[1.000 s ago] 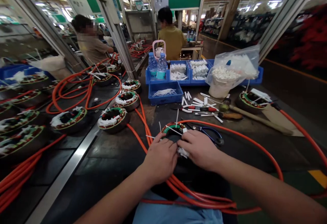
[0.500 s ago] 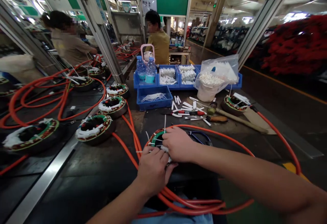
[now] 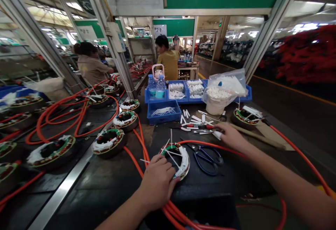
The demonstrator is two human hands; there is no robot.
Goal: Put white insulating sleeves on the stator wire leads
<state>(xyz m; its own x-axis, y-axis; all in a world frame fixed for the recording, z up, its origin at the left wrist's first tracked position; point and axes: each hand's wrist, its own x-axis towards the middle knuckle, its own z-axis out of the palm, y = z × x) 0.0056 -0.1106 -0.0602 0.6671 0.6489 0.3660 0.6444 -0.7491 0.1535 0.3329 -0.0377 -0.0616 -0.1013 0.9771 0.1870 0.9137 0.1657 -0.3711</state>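
My left hand is wrapped round the near left rim of a motor stator, a ring with green board and white sleeving along its right side. Thin white cable ties stick up and across its opening. My right hand reaches among the tools beyond the stator, its fingers closed over a wooden-handled tool whose handle they hide; its thin metal shaft points left. A short white tube lies at the fingertips. Blue-handled scissors lie open just right of the stator.
Orange cables run across the bench. More stators stand left, another at right. At the back are a blue tray of cable ties, blue bins, bottles and a bagged tub. Two people sit beyond.
My right hand has left the stator and moved forward and right to the wooden-handled tool, uncovering the white sleeving and scissors. My left hand stays on the stator. The view has tilted up.
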